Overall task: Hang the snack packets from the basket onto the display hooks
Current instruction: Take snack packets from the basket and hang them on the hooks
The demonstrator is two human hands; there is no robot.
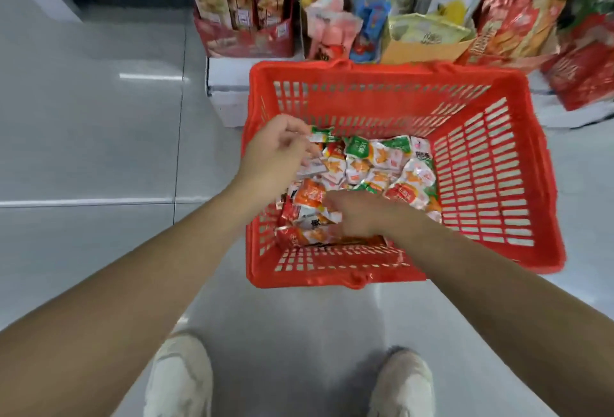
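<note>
While the red basket point(545, 184) stands on the grey tiled floor point(99, 151) just in front of the person, both bare arms reach down into it from the near side. Its bottom is covered with a loose heap of small snack packets point(382, 164), mostly white with orange, red and green printing, piled thicker toward the near left corner. Over the left wall of the basket, the left hand point(275, 157) has its thumb and fingers curled together, pinching the edge of a green-and-white packet point(321, 134) that sits at the far left of the heap, raised a little above its neighbours. Lower and nearer, the right hand point(362, 217) lies on the packets in the near part of the basket with its fingers pointing left; motion blur hides whether those fingers grip anything. Beyond the far rim of the basket a white display base point(229, 84) carries upright red cartons point(242, 1) on the left and crowded bags point(448, 1) of snacks to the right, all blurred. At the near edge of the view a left shoe point(181, 380) and a right shoe point(402, 386), both pale, stand apart on the floor.
</note>
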